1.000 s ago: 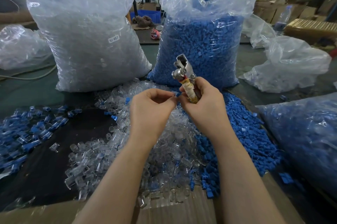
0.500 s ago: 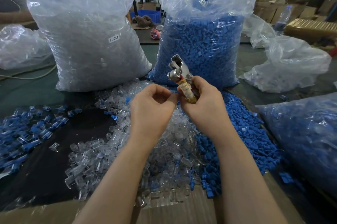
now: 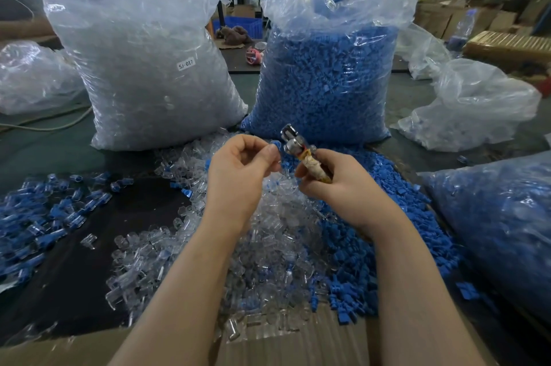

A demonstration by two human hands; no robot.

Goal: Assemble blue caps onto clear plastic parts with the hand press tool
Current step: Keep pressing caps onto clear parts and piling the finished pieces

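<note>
A blue cap [image 3: 276,145] is pinched in the left hand [image 3: 241,168]; the hand press tool [image 3: 301,151] is gripped by the right hand [image 3: 337,183]. Seating in the tool head is judged next.

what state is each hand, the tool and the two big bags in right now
left hand: pinches a blue-capped part
right hand: grips the hand press tool
hand press tool: held tilted, head up
clear parts bag: upright, open
blue caps bag: upright, open
</note>
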